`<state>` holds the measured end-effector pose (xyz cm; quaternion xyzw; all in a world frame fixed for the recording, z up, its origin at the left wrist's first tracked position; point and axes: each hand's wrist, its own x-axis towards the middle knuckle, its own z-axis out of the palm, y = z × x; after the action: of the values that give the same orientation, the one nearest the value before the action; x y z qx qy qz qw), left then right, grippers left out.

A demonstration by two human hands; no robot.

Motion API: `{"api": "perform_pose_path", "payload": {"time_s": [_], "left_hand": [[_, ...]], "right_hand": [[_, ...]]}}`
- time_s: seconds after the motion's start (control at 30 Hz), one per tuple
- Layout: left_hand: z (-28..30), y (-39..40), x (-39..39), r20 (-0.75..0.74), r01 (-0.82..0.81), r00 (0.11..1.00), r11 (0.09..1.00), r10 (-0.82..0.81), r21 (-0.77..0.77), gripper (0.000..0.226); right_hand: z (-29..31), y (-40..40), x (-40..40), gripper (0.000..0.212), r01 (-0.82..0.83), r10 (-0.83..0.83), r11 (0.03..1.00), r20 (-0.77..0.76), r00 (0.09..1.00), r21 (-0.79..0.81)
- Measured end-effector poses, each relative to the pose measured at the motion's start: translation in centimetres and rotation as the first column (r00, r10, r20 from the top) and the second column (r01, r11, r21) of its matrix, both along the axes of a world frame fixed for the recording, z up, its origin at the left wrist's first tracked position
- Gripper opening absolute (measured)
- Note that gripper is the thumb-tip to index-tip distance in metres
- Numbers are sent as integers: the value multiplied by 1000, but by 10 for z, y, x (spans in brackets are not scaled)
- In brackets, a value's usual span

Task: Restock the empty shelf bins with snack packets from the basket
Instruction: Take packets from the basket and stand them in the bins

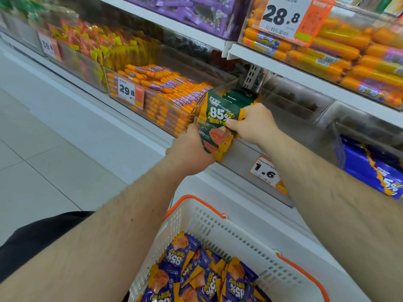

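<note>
A stack of green-and-orange snack packets (pixel 218 115) stands upright at the front left corner of a clear shelf bin (pixel 268 149). My left hand (pixel 192 149) grips the lower part of the stack from the left, outside the bin's front wall. My right hand (pixel 253 124) pinches the upper right edge of the front packet with thumb and fingers. More green packets (pixel 237 98) lie behind in the same bin. Below, a white basket (pixel 218 227) with orange handles holds several purple-and-orange packets (pixel 196 271).
A bin of orange sausage sticks (pixel 165 92) with a 29.8 tag sits left of the clear bin. Blue packets (pixel 375 171) fill the bin on the right. A 1.6 price tag (pixel 265 173) hangs on the shelf front. Upper shelf (pixel 283 68) overhangs. Tiled floor lies left.
</note>
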<state>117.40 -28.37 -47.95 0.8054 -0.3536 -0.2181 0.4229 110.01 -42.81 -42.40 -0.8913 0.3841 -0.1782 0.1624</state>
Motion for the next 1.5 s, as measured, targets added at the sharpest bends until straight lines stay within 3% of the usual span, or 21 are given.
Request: {"api": "perform_pose_path", "payload": {"time_s": [0.07, 0.2, 0.4, 0.67, 0.77, 0.9, 0.97, 1.03, 1.1, 1.13, 1.17, 1.2, 1.23, 1.33, 1.4, 1.5], "left_hand": [[-3, -1, 2, 29, 18, 999, 1000, -19, 21, 88], [-8, -3, 7, 58, 29, 998, 999, -31, 42, 83], [-12, -8, 6, 66, 27, 997, 998, -30, 51, 81], [-17, -15, 0, 108, 51, 992, 994, -61, 94, 78], [-18, -15, -1, 118, 57, 991, 993, -69, 100, 75], [-20, -15, -4, 144, 94, 983, 988, -112, 124, 73], [-22, -15, -8, 148, 128, 978, 983, -146, 129, 75], [-23, -13, -12, 152, 162, 972, 981, -177, 108, 77], [-24, -14, -15, 152, 156, 975, 986, -163, 57, 75], [-25, -17, -14, 156, 119, 980, 993, -120, 16, 72], [-26, -20, -13, 164, 52, 985, 998, -45, -38, 69], [-28, -24, -10, 163, -36, 985, 994, 52, -102, 65], [-29, -28, -7, 145, -125, 978, 976, 151, -177, 64], [-25, -40, 6, 34, -291, 949, 913, 313, -285, 83], [-19, -48, 14, 21, -301, 947, 909, 320, -289, 93], [-10, -60, 22, -15, -294, 952, 897, 307, -329, 90]], "right_hand": [[11, -2, 2, 30, -36, 35, 999, -22, 999, -16], [22, -3, 11, 21, -115, 102, 974, -79, 992, -195], [20, 0, 26, 16, -155, 102, 947, -195, 976, -281], [-8, 5, 34, 17, -66, -11, 947, -240, 971, -313], [-8, 7, 41, 3, -37, -56, 943, -269, 962, -332], [-4, 8, 41, 11, -24, -60, 955, -271, 961, -295], [-4, 9, 30, 8, -21, -42, 957, -210, 977, -289], [-3, 6, 17, 17, 79, -81, 964, 2, 997, -254], [8, 2, 3, 28, 197, -185, 980, 290, 939, -14], [13, -3, 0, 37, 194, -279, 951, 393, 877, 241], [16, -10, -1, 52, 121, -401, 830, 433, 807, 544], [15, -19, 1, 66, 51, -513, 643, 380, 770, 765], [11, -25, 3, 75, 31, -579, 490, 299, 758, 871], [-33, -86, 36, 104, -29, -536, 186, 126, 834, 982], [-56, -122, 53, 117, -77, -460, 140, 134, 878, 987], [-25, -69, 33, 105, -72, -431, 150, 131, 893, 986]]}}
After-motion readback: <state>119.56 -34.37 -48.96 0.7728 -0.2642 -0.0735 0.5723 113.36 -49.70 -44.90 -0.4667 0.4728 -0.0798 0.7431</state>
